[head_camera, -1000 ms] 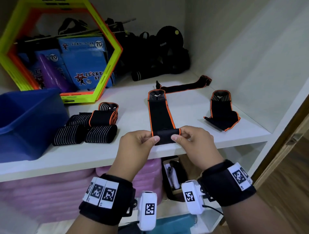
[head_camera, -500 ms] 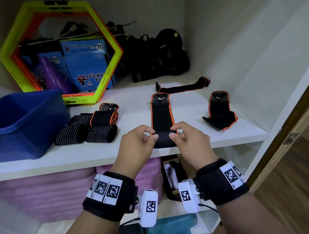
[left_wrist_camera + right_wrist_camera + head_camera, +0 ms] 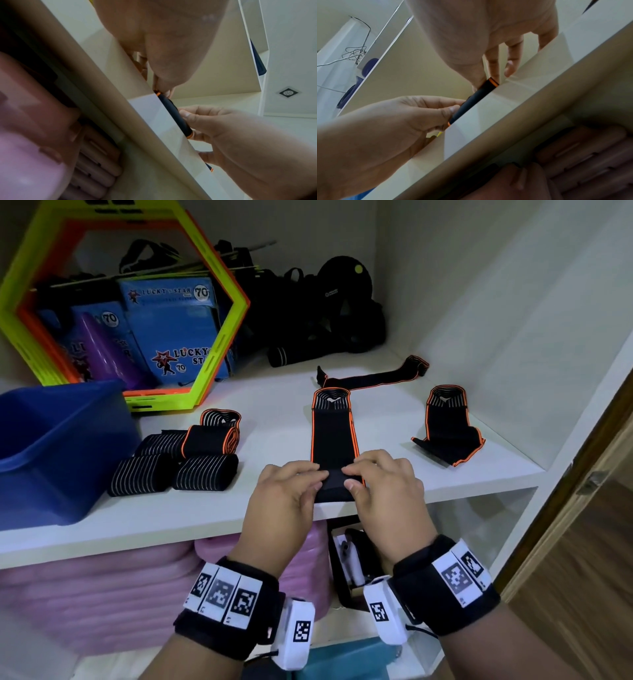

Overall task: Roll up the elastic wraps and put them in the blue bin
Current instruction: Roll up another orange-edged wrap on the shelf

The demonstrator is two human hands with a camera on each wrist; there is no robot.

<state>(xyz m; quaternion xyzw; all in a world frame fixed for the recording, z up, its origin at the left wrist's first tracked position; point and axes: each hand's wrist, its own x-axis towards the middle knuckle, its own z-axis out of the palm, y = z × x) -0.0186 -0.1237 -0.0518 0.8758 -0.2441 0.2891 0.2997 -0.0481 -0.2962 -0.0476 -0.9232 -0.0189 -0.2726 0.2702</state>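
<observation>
A black elastic wrap with orange edging lies lengthwise on the white shelf, its near end rolled into a small roll at the shelf's front edge. My left hand and right hand pinch that roll from either side, thumbs near, fingers on top. In both wrist views the roll sits on the shelf edge between the hands. The blue bin stands at the left. Two more unrolled wraps lie at right and behind.
Several rolled wraps lie between the bin and my hands. A yellow-green and orange hexagon frame, blue boxes and black gear fill the shelf's back. Pink mats are stacked on the shelf below. A wooden door frame stands at right.
Both hands have rolled the wrap's near end forward, away from me; the roll is thicker and the flat part shorter. The fingers now lie over the top of the roll.
</observation>
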